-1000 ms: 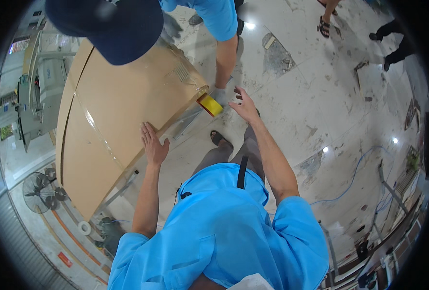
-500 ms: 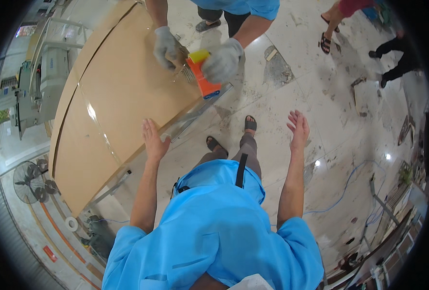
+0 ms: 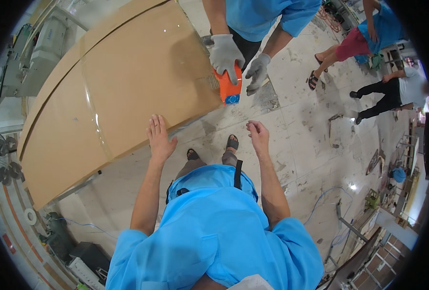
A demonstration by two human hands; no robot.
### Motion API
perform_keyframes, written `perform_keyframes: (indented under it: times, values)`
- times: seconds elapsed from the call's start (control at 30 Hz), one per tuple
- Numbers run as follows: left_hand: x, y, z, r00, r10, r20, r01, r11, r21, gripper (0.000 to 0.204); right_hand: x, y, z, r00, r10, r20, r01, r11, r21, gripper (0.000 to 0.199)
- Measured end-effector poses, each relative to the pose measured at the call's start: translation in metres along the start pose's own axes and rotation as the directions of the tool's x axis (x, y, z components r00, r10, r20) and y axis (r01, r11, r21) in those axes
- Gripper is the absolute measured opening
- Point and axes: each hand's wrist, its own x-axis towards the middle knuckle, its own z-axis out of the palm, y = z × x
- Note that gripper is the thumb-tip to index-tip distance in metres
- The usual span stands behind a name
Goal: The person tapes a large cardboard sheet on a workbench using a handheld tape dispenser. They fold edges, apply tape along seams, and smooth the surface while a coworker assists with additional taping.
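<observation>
I have the left hand (image 3: 160,141) spread at the near edge of the large brown cardboard (image 3: 127,87); contact I cannot confirm. My right hand (image 3: 258,137), well apart, is half-curled over the floor (image 3: 316,159), visibly holding nothing. A co-worker's gloved hand (image 3: 225,53) grips an orange tape dispenser (image 3: 230,86).

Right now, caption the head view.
Left hand at brown board, right hand above floor, co-worker's gloved hand gripping orange tool.

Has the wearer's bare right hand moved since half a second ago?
Yes, to the left: judged against the broken grey floor patch, the bare right hand was out to its right and now appears below it in the view.
</observation>
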Motion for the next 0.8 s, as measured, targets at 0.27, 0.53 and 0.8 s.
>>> perform_keyframes:
  times: [0.27, 0.53, 0.8]
  values:
    - [0.012, -0.01, -0.001, 0.99, 0.06, -0.131, -0.08, 0.985, -0.15, 0.092, 0.001, -0.035, 0.021, 0.887, -0.462, 0.018, 0.422, 0.793, -0.438, 0.038]
    - [0.104, -0.041, -0.013, 0.983, 0.058, -0.174, -0.066, 0.997, -0.041, 0.071, 0.118, -0.068, 0.107, 0.905, -0.014, 0.425, 0.089, 0.983, -0.158, 0.067]
    - [0.203, -0.023, -0.028, 0.971, -0.024, -0.237, 0.028, 1.0, 0.014, 0.068, 0.219, -0.078, 0.154, 0.756, 0.06, 0.651, -0.11, 0.993, 0.036, 0.083]
